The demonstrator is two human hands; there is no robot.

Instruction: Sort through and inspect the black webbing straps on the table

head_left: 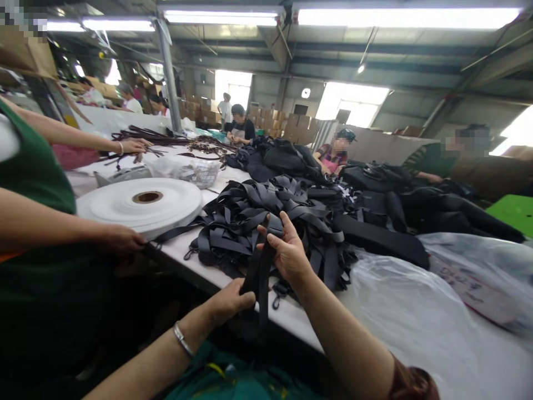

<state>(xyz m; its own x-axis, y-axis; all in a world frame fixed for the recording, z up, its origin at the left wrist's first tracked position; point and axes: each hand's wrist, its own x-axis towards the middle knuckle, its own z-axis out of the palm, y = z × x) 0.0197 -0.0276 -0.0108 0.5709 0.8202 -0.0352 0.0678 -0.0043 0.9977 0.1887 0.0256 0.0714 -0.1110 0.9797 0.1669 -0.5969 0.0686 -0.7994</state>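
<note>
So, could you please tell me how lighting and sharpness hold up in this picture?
Head view: fluorescent lights and windows glare white; under the table, shadow hides detail; the black webbing strap in the left hand and right hand reads dark; the far-right worker looks soft.

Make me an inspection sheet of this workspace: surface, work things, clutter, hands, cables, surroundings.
Surface: white tabletop, largely covered.
Work things: black webbing strap held up near the table edge; a heap of dark webbing straps behind it.
Clutter: large white roll lying flat to the left; clear plastic bag to the right.
Hands: left hand grips the strap low; right hand pinches it higher. At left, a co-worker's hand is by a dark strap end.
Cables: nothing seen on the visible tabletop; the heap may hide some.
Surroundings: lit ceiling lights, cardboard boxes, wall clock; other people around the tables.
</note>
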